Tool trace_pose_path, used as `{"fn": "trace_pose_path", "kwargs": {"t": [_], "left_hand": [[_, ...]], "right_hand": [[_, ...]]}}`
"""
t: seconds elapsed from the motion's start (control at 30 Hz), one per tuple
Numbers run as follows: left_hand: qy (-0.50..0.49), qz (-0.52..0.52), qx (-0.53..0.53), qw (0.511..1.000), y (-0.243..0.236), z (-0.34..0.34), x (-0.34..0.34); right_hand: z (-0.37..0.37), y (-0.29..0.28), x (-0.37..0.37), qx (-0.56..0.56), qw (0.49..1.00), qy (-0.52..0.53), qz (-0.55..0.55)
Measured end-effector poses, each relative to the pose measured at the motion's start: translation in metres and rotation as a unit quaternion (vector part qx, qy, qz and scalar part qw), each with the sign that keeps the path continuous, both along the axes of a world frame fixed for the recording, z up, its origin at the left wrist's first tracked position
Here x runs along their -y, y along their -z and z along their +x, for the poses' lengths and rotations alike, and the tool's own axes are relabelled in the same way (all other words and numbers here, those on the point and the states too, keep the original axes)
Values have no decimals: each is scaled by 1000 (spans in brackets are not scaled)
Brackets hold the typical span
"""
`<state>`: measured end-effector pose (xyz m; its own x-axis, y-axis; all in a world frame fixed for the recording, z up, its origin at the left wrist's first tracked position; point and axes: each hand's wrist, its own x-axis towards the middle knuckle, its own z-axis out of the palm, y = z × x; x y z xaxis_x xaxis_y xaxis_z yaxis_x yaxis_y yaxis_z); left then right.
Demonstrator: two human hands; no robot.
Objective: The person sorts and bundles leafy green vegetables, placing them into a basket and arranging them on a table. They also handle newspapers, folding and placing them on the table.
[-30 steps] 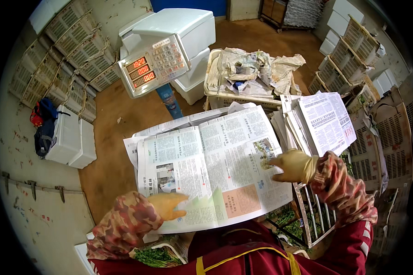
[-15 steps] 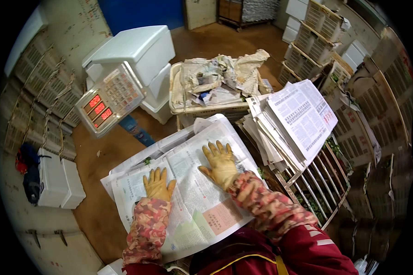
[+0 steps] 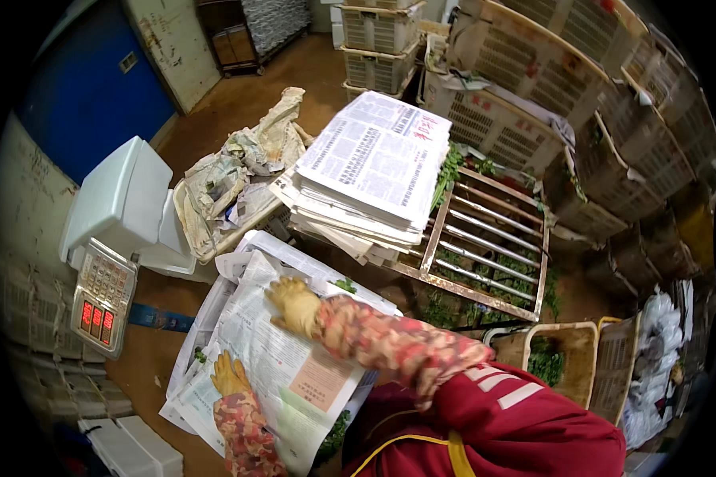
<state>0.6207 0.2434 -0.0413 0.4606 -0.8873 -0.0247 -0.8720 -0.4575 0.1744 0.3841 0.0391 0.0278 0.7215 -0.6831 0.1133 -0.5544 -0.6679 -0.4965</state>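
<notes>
A printed newspaper sheet (image 3: pixel 282 370) lies spread in front of me over a paper-lined container whose walls are mostly covered. My right hand (image 3: pixel 296 308), in a yellowish glove, rests on the sheet's far part with its fingers apart. Nearer the left edge, my left hand (image 3: pixel 231 376) presses on the same paper, fingers stretched out, also gloved. Neither hand grips anything. Green leaves (image 3: pixel 334 439) show from beneath the sheet at its near right corner. More leafy greens (image 3: pixel 344 284) poke out at the far side, with a small bit by the left edge.
A thick newspaper stack (image 3: pixel 374 167) sits on a rusty metal rack (image 3: pixel 485 238). Crumpled paper fills a crate (image 3: pixel 215 246) beyond. A scale with a lit red display (image 3: pixel 99 306) and white foam boxes (image 3: pixel 119 199) stand left; plastic crates (image 3: pixel 501 119) line the right.
My view has swung right, so everything appears shifted left. My right hand has moved across the sheet toward its far left part. Greens now show along the sheet's right side.
</notes>
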Motion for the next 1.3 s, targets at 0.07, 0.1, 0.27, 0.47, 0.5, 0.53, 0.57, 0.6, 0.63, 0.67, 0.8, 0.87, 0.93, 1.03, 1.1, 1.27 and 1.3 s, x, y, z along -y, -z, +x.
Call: {"fn": "trace_pose_path", "kwargs": {"t": [0.07,0.1,0.27,0.47,0.5,0.53,0.57,0.6,0.63,0.67,0.8,0.87,0.93,1.03,1.1,1.27,1.3], "left_hand": [[21,-33,33,999,-12,-12,7],[32,-50,22,998,-10,-11,10],[118,43,54,991,15,86,-16],[128,-20,128,983,-165,-34,94],[184,-66,154,969,-175,-60,103],[251,-109,45,961,-190,-145,107],[313,-142,-64,937,-199,-220,108],[332,-101,-169,923,-183,-264,109],[363,-24,-172,915,-179,-340,99],[476,-18,-97,874,-168,-408,85],[572,123,-149,797,-89,-562,36],[619,147,-111,763,-75,-621,8],[655,163,-138,725,-57,-659,-13],[733,201,-138,636,-26,-705,-20],[775,191,-163,580,-10,-749,-26],[832,213,-210,467,51,-841,-51],[839,211,-207,457,62,-853,-58]], "right_hand": [[-38,-47,-35,-2,993,-82,86],[-63,-43,-59,101,989,-89,57],[-219,-54,-144,249,963,-59,84],[-450,-9,-245,160,914,327,180],[-478,2,-267,157,899,359,198],[-505,13,-290,151,882,388,220],[-529,30,-315,151,865,421,227],[-554,47,-339,151,847,453,234],[-580,63,-363,172,810,478,292],[-607,81,-390,193,769,503,345],[-704,168,-519,203,568,634,484],[-737,221,-592,-27,573,684,451],[-759,249,-646,7,474,723,503],[-776,260,-663,22,414,747,519],[-786,266,-659,35,400,776,486],[-836,340,-661,63,396,786,471],[-846,365,-668,48,390,791,469]]}}
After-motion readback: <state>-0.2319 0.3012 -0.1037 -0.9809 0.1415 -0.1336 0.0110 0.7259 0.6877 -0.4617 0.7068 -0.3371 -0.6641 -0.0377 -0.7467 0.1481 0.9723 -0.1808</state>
